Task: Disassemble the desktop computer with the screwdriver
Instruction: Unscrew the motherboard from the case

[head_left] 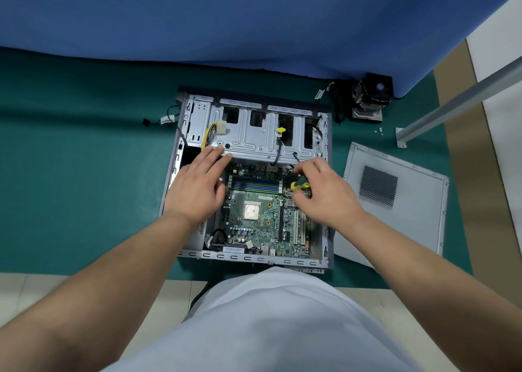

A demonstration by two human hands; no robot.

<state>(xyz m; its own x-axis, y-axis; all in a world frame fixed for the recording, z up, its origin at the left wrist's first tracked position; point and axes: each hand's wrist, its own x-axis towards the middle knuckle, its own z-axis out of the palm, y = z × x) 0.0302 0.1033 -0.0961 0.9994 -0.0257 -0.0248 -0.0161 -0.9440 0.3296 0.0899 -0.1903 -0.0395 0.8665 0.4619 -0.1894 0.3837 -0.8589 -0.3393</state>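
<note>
Open computer case [180,156] lies flat at desk centre on green mat, motherboard [260,219] exposed. Screwdriver [300,185], yellow-green handle, is gripped by right hand [324,193], fingers curled round it, tip hidden near board's 2 o'clock edge. Left hand [197,185] is laid flat, fingers straight, pressed on drive cage [254,137] at 12 o'clock. Side panel [395,196] is set aside at 3 o'clock, cooler fan [370,97] at 1 o'clock. Step judged: motherboard screw being undone. Next move calls for seating tip squarely and keeping case steadied.
</note>
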